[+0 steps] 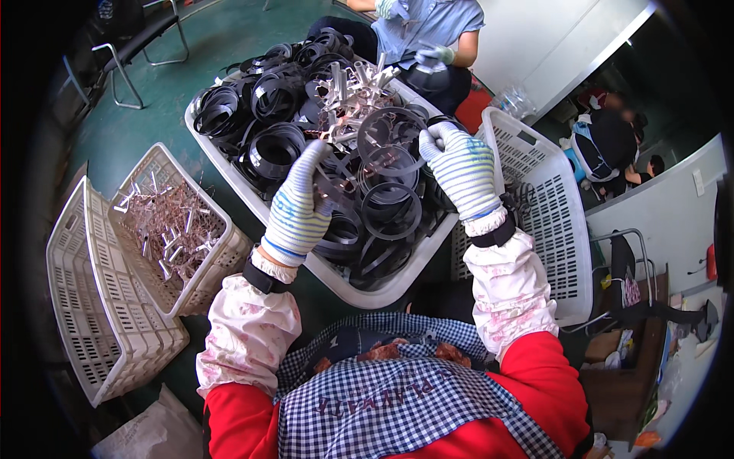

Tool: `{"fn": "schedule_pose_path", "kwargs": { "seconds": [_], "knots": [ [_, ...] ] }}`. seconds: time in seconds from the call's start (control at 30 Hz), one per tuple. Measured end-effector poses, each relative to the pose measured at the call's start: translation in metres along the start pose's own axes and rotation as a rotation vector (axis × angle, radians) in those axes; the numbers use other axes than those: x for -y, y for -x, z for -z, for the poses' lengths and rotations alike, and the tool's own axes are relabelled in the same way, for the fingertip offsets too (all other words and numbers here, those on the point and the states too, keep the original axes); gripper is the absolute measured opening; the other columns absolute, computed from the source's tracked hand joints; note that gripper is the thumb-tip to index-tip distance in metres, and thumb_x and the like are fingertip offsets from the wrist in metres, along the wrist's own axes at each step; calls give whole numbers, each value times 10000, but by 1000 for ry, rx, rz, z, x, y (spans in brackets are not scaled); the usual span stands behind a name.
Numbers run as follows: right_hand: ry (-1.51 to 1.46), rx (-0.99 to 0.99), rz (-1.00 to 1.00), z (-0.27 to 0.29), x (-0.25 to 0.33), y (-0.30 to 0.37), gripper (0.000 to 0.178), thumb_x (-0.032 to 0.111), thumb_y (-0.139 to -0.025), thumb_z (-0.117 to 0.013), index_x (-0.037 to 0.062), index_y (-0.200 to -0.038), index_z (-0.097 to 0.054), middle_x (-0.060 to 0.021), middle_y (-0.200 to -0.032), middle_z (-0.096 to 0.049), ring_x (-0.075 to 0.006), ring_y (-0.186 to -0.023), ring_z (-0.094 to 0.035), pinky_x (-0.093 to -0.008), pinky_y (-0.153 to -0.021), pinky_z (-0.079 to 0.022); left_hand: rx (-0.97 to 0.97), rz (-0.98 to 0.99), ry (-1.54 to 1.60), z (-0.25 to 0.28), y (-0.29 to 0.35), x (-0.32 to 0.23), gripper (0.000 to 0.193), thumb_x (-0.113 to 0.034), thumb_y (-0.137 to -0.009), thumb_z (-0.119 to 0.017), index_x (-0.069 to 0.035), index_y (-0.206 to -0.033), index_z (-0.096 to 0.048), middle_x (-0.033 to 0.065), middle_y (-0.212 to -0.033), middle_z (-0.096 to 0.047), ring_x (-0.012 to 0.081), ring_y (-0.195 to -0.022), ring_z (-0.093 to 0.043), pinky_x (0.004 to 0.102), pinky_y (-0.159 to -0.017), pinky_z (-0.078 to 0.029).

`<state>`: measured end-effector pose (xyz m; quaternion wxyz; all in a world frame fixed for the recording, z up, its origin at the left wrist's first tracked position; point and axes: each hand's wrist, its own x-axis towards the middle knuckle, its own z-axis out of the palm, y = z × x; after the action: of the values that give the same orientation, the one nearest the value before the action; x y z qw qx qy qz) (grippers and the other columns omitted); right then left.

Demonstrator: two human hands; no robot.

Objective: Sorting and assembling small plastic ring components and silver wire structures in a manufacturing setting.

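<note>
A large white tub (367, 294) in front of me is heaped with coiled black plastic strips (275, 153). Silvery metal tubes with thin copper-coloured wires (355, 92) lie on the heap toward its far right. Both my hands wear striped white gloves and are raised over the tub. My left hand (298, 206) pinches a dark strip (334, 191) between thumb and fingers. On the other side, my right hand (462, 168) closes on the edge of a looped dark strip (391, 138). Whether both hands hold one and the same strip cannot be made out.
At left, a white crate (164, 294) holds metal tubes and copper wires, beside nested white crates (84, 298). A perforated white basket (547, 222) leans at right. Across the tub sits a gloved co-worker (424, 34). A chair (141, 46) stands far left; other people (608, 141) are far right.
</note>
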<state>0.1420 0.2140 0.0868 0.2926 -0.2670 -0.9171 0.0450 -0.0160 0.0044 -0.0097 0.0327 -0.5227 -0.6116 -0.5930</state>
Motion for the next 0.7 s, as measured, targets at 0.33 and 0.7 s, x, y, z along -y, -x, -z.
{"fn": "schedule_pose_path", "kwargs": {
  "seconds": [0.33, 0.7],
  "knots": [
    [-85, -198, 370, 20, 37, 9, 106, 177, -874, -744, 97, -842, -684, -93, -651, -651, -272, -606, -655, -394, -595, -509, 68, 115, 68, 0, -8, -9, 675, 82, -863, -619, -77, -1493, -440, 194, -1324, -628, 334, -1195, -649, 362, -956, -541],
    [99, -58, 775, 5, 60, 37, 139, 173, -825, -771, 66, -844, -684, -66, -648, -614, -255, -591, -625, -376, -587, -510, 86, 206, 113, -9, -3, -11, 724, 41, -927, -655, -100, -1561, -334, 133, -1278, -633, 167, -988, -657, 324, -952, -543]
  ]
}}
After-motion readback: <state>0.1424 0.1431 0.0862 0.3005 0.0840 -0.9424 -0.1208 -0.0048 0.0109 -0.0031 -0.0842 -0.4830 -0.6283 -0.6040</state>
